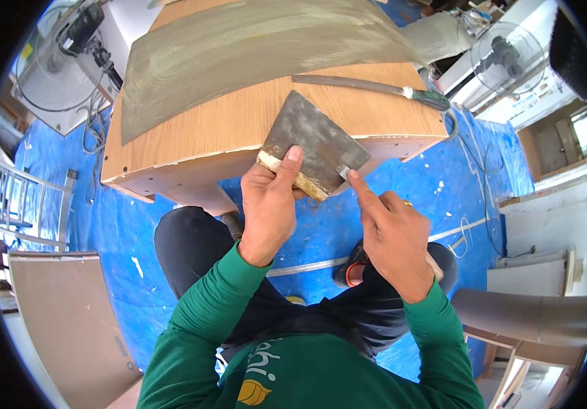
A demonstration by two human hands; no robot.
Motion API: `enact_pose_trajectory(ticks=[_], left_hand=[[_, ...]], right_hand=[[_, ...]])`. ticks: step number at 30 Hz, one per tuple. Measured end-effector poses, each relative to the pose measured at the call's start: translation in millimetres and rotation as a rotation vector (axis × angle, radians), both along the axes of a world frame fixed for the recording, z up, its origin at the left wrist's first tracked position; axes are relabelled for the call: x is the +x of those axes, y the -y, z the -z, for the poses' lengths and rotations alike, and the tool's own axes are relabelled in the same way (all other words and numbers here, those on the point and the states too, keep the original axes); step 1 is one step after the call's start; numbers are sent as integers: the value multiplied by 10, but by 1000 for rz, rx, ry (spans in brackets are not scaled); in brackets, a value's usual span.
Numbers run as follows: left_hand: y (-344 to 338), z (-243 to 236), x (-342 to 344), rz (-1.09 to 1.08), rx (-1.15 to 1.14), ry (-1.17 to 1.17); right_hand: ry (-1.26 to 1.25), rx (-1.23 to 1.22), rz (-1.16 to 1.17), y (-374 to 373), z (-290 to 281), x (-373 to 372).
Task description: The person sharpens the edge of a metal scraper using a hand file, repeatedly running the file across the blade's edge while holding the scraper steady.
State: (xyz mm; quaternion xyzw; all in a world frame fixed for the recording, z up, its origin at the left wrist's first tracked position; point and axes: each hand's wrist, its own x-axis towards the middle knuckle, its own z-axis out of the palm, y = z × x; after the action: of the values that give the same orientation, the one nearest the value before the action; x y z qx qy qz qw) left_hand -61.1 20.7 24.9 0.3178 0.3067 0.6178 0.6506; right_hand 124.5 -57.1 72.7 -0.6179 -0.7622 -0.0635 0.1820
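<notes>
My left hand (pixel 271 204) grips a flat, dark grey square spreader (pixel 314 133) by its worn, yellowish edge, with the thumb on top. The spreader is tilted in front of the wooden bench's near edge. My right hand (pixel 396 235) is closed round a narrow-bladed tool (pixel 343 172), its index finger stretched along it. The tool's short metal tip meets the spreader's face near the lower right corner. A pale handle end shows under my right palm; the rest is hidden by the hand.
On the wooden bench (pixel 191 133) lie a large grey-green sheet (pixel 239 51) with pale smears and a long file (pixel 355 83) with a dark green handle. Blue sheeting (pixel 307 238) covers the floor. Fans (pixel 68 48) stand at both far sides; a brown panel (pixel 68 320) lies at left.
</notes>
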Motion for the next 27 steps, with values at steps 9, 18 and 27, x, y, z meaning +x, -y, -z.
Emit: enact_pose_trajectory(ticks=[9, 18, 27], left_hand=[[-7, 6, -36, -17, 22, -49], [-24, -3, -23, -41, -7, -47], [-16, -41, -31, -18, 8, -2]], right_hand=[[73, 6, -23, -126, -89, -79], [115, -27, -25, -123, -114, -170], [23, -10, -66, -180, -43, -194]])
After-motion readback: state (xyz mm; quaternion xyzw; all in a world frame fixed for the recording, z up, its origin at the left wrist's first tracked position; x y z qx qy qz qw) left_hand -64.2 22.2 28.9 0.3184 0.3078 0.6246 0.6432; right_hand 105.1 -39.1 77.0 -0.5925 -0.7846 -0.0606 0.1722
